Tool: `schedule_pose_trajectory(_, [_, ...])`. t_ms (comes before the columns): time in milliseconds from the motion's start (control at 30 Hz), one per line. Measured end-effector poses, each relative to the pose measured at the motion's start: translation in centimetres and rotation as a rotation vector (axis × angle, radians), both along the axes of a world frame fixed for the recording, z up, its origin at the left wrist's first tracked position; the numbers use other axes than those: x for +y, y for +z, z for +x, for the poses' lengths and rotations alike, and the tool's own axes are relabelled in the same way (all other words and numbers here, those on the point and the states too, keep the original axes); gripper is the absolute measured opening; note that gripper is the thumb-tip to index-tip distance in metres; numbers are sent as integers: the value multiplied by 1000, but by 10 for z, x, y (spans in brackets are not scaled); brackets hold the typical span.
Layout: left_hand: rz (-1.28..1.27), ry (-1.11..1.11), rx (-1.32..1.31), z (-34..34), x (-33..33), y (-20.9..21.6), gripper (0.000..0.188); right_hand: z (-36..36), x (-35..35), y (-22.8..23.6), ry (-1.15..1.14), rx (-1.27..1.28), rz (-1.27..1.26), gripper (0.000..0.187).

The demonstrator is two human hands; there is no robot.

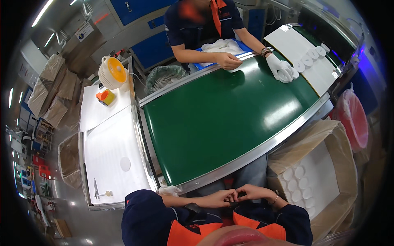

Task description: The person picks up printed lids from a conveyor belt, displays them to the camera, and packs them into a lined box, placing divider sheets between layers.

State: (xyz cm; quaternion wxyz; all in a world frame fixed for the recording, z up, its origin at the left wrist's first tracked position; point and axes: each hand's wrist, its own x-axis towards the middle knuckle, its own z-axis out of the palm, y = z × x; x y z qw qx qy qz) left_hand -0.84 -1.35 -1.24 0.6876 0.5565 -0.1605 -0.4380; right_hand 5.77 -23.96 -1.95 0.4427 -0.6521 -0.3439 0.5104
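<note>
My left hand (222, 198) and my right hand (251, 192) meet in front of my body, just off the near edge of the green conveyor belt (221, 123). Their fingers are curled inward and pinched close together. Something small and dark may lie between them, but I cannot make it out. Across the belt, a co-worker's bare hand (228, 61) holds a thin white piece. That person's other hand, in a white glove (276, 65), rests on white round pieces (285, 75) at the belt's far right.
Right of me stands a lined cardboard box (283, 158) with rows of white round pieces (296, 184). On the left, a white-topped table (111, 143) carries a white disc (125, 164), a yellow-and-white fan (112, 74) and a tape roll (106, 97). A pink bin (353, 119) stands far right.
</note>
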Motion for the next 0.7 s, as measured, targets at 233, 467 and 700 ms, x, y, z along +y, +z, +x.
schedule_pose_trajectory(233, [108, -51, -78, 1, 0, 1, 28, -10, 2, -4, -76, -87, 20, 36])
schedule_pose_trajectory(467, [136, -25, -250, -6, 1, -3, 24, -10, 1, -6, 33, 338, 15, 29])
schedule_pose_trajectory(700, [156, 20, -277, 2, 3, 1, 20, -9, 0, -7, -68, 600, -58, 35])
